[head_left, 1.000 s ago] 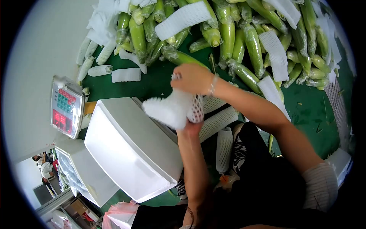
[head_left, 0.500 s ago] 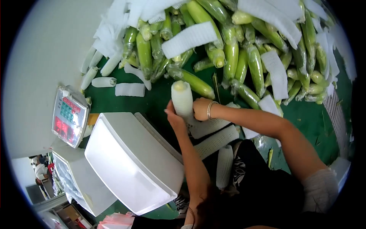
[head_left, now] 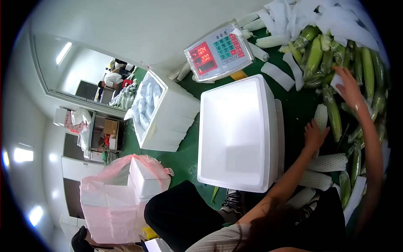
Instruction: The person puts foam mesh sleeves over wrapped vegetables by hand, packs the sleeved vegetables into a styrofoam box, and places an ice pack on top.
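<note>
My left hand [head_left: 315, 134] holds an ear of corn in a white foam net sleeve [head_left: 321, 115], its thumb and fingers on either side. The sleeved ear lies low near the pile, its lower part behind the hand. At the right, my right hand [head_left: 350, 90] reaches into the pile, with a piece of white foam sleeve [head_left: 336, 82] between thumb and fingers. Green ears of corn [head_left: 314, 59] in clear film surround it, and one wrapped ear [head_left: 331, 111] lies between the two hands.
A white foam box [head_left: 231, 134] stands left of my hands, with a digital scale [head_left: 220, 50] behind it. Another foam box [head_left: 161, 126] holds plastic-wrapped contents. Loose foam sleeves [head_left: 321, 178] lie near my feet. Pink plastic [head_left: 113, 214] covers white boxes; a person [head_left: 112, 79] bends beyond an opening.
The view has swung left, bringing the boxes and scale to the middle. The sleeved ear went from upright between both hands to lying under my left hand. My right hand moved off into the pile.
</note>
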`<state>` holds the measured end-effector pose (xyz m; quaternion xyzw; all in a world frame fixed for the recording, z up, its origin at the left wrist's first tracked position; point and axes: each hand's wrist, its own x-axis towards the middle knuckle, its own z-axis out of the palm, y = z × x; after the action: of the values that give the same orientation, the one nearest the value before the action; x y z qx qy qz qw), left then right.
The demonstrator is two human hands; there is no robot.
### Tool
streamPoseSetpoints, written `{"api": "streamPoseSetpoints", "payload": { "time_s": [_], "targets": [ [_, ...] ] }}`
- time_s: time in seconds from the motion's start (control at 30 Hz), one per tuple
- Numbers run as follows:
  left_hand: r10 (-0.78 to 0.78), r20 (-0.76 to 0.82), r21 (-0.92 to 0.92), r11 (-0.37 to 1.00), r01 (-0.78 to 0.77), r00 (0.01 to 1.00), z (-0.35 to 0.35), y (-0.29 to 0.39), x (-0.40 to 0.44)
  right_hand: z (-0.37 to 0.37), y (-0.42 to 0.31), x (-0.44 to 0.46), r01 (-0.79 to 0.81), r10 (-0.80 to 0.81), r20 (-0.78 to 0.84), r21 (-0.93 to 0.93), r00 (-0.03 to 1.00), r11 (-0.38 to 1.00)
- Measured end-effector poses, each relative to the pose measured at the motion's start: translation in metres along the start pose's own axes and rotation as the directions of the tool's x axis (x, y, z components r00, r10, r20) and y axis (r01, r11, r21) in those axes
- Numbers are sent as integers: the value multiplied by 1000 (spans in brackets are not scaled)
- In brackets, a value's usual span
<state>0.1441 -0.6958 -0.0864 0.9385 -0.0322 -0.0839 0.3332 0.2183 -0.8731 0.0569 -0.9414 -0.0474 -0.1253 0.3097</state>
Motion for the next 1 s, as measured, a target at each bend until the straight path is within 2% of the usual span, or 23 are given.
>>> {"api": "streamPoseSetpoints", "payload": {
  "time_s": [0.03,0.07,0.1,0.13,0.17,0.2,0.23,0.27,0.3,0.33,0.37,0.4,0.43,0.47,0.5,0.53,0.57,0.67,0.73,0.77,0.87,0.93,1.0],
  "targets": [
    [-5,-6,-8,1000,5,1000,-3,-1,-1,-6,-14,-21,73,-45,-149,188,988,979],
    [101,-96,3,995,-101,990,-5,-4,-4,-2,-8,-43,17,43,-121,462,992,887],
    [209,-184,24,978,-208,961,-9,-4,-6,3,6,-64,-40,124,-70,695,990,718],
    [207,-182,17,978,-208,961,-18,10,-12,12,13,-86,-172,289,37,874,957,455],
    [213,-136,-479,841,-252,968,-25,30,-21,25,21,-111,-262,415,189,956,890,128],
    [237,-96,-850,486,-204,967,-27,43,-29,45,47,-136,-266,378,243,964,894,10],
    [239,-91,-853,482,-199,967,-20,43,-33,64,64,-154,-267,330,287,958,899,-106],
    [261,101,-923,385,-8,960,-8,40,-31,78,60,-166,-288,436,299,953,849,-93],
    [306,283,-936,293,193,909,3,39,-26,88,53,-171,-303,538,299,949,788,-84],
    [272,237,-962,200,186,933,13,37,-26,94,37,-171,-243,579,234,968,781,-63],
    [280,241,-961,200,189,929,14,35,-25,108,46,-175,-287,606,186,955,773,72],
    [265,195,-970,196,145,944,13,32,-23,127,73,-181,-198,530,17,937,848,288],
    [244,147,-975,196,100,958,12,30,-23,135,91,-184,-134,563,-53,949,825,286],
    [197,176,-972,187,140,964,17,26,-21,139,103,-184,-70,593,-122,954,796,290],
    [186,176,-972,190,141,967,24,26,-15,146,115,-182,-12,743,-63,995,667,95],
    [59,220,-975,34,218,974,42,24,-4,93,64,-157,-78,707,313,936,634,-344],
    [-57,280,-953,-132,271,958,46,26,2,85,66,-152,-126,636,445,867,630,-482],
    [-98,297,-948,-147,282,950,55,38,2,108,104,-161,-461,686,366,886,629,-50],
    [-114,313,-946,-131,298,943,55,38,2,120,115,-167,-630,739,230,707,634,320],
    [-125,320,-944,-122,306,939,57,36,2,121,112,-170,-689,751,190,581,632,433],
    [-147,335,-942,-82,326,931,64,31,0,97,94,-178,-786,771,176,234,613,572],
    [-164,336,-942,-37,334,928,64,27,-2,57,55,-178,-750,735,188,302,652,588],
    [-172,350,-934,3,356,921,69,22,-7,10,-17,-171,-584,663,75,555,745,593]
  ]
}}
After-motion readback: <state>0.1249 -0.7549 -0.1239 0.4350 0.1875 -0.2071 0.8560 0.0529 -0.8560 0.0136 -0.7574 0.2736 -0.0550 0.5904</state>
